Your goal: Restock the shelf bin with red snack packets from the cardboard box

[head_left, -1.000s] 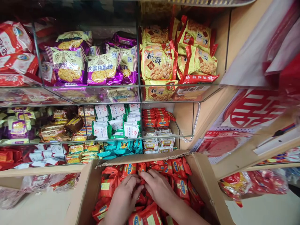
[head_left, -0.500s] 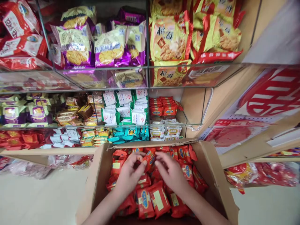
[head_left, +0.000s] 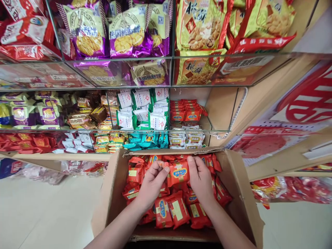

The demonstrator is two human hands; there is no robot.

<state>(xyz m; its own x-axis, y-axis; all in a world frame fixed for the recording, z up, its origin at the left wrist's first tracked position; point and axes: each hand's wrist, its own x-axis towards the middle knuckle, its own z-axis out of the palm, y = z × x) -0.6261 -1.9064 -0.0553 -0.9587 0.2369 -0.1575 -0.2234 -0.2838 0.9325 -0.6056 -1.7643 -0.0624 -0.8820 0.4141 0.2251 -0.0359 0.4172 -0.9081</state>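
While the cardboard box (head_left: 241, 197) sits at lower centre, a red snack packet (head_left: 178, 172) is gripped between left hand (head_left: 151, 185) and right hand (head_left: 201, 181).

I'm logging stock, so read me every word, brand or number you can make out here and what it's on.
"桃酥": yellow biscuit bags, top shelf.
"法国桃酥饼": purple biscuit bag, partly legible.
Red packet between left hand and right hand: label too small.
Mid-shelf packets: print too small.

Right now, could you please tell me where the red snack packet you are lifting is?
In the head view, the red snack packet is low and central, held between the left hand and right hand above the cardboard box.
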